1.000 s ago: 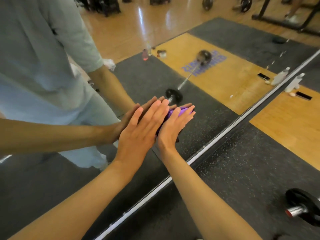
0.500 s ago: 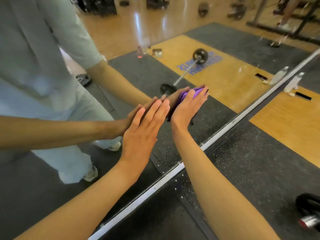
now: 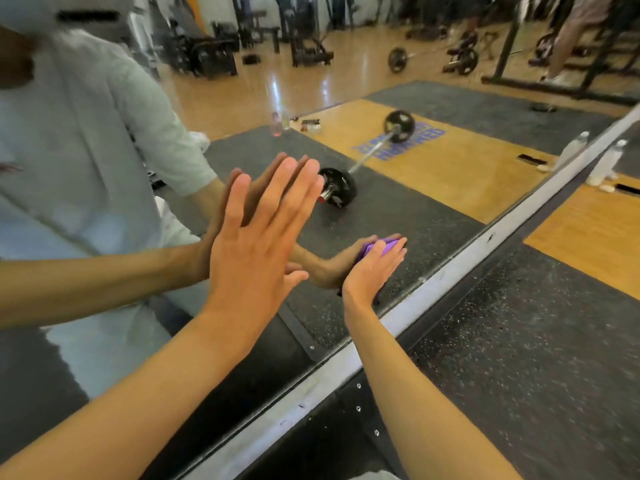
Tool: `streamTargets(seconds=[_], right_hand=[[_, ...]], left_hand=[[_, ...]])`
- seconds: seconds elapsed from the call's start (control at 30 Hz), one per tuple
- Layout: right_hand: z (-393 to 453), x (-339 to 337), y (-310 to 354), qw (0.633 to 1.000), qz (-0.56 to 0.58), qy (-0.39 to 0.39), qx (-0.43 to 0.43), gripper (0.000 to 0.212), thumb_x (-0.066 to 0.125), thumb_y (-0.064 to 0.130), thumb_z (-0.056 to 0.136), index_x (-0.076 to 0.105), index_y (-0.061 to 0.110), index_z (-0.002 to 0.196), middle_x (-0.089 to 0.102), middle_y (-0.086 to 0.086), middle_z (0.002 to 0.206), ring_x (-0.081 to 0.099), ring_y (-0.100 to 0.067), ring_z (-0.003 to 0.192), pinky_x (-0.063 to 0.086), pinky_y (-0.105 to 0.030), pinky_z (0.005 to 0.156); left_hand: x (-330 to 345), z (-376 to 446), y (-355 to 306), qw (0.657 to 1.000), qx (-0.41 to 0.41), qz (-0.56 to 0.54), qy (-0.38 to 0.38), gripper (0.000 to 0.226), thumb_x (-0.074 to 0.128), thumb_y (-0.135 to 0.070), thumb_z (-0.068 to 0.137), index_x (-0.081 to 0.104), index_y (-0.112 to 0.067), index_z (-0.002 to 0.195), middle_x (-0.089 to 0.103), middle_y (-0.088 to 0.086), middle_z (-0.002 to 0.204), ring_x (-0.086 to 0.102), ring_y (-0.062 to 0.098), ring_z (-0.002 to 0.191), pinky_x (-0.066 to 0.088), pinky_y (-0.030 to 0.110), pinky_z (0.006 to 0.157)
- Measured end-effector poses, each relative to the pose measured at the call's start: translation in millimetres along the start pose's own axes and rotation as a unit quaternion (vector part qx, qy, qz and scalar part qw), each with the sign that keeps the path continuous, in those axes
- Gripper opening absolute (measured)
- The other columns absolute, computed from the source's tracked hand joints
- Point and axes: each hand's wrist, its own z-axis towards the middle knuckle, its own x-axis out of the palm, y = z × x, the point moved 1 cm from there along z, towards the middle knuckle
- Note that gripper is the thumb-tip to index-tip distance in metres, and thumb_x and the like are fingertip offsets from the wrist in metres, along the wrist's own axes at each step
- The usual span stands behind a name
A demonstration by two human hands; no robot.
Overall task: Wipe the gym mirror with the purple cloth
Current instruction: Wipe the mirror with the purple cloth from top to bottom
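1. I see the mirror [image 3: 398, 216] ahead, its metal bottom frame [image 3: 460, 258] running diagonally from lower left to upper right.
2. My left hand [image 3: 256, 251] lies flat on the glass, left of and above my right hand [image 3: 372, 271].
3. The cloth [image 3: 379, 249] sits between my right hand and the glass, just above the frame.
4. Two bottles [image 3: 606, 161] stand on the floor at the frame's far right end.

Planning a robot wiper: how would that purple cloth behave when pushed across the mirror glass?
The purple cloth looks folded into a soft pad, so probably floppy and light. Under the flat right hand pressing it on the mirror, it likely slides easily, but may bunch or slip out without steady pressure.
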Motion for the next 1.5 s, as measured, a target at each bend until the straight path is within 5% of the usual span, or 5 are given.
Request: streamTargets(seconds=[0.33,0.63,0.97,1.13,1.5], right_hand=[[-45.1,-0.5,15.4,0.998,-0.02,0.029,0.053,0.058,0.024,0.035,0.114,0.004,0.019,0.166,-0.005,-0.004,0.175,-0.006,-0.021,0.161,0.003,-0.044,0.13],[-94.7,26.6,142.0,0.954,-0.038,0.12,-0.273,0.067,0.004,0.049,0.1,0.002,0.024,0.163,-0.014,0.007,0.168,-0.017,-0.011,0.157,-0.019,-0.027,0.122],[-78.8,52.1,317.2,0.777,-0.109,0.07,-0.616,0.06,0.03,0.032,0.11,0.022,0.006,0.163,0.014,-0.02,0.172,0.008,-0.035,0.16,0.005,-0.056,0.129],[-96.4,56.1,280.9,0.843,-0.067,0.05,-0.531,0.064,0.029,0.028,0.11,0.011,-0.005,0.162,0.008,-0.022,0.172,0.004,-0.033,0.161,0.006,-0.053,0.13],[-127.5,26.0,113.6,0.865,-0.118,0.126,-0.471,0.066,0.024,0.036,0.11,0.004,0.004,0.165,-0.007,0.0,0.175,-0.004,-0.022,0.162,-0.002,-0.042,0.131]], left_hand=[[-6.2,2.6,-5.8,1.0,-0.003,0.007,0.022,0.141,0.054,-0.092,0.075,-0.014,-0.008,0.166,-0.015,0.01,0.175,-0.006,0.028,0.162,-0.008,0.061,0.124],[-42.0,-8.6,80.2,0.988,-0.056,-0.128,-0.061,0.129,0.086,-0.053,0.074,0.009,-0.014,0.169,0.001,0.008,0.177,0.001,0.028,0.162,-0.005,0.047,0.13],[-33.8,19.5,152.0,0.99,-0.045,-0.019,-0.13,0.094,0.034,-0.068,0.103,0.002,-0.007,0.168,0.007,0.01,0.176,0.011,0.027,0.162,0.006,0.052,0.13],[-34.5,18.6,150.9,0.986,-0.04,0.001,-0.159,0.093,0.02,-0.071,0.104,0.004,-0.005,0.168,0.011,0.011,0.176,0.016,0.026,0.162,0.02,0.049,0.13],[-28.1,17.0,150.6,0.982,-0.049,-0.076,-0.165,0.093,0.024,-0.071,0.106,-0.001,-0.008,0.168,0.003,0.009,0.177,0.005,0.024,0.163,0.011,0.048,0.132]])
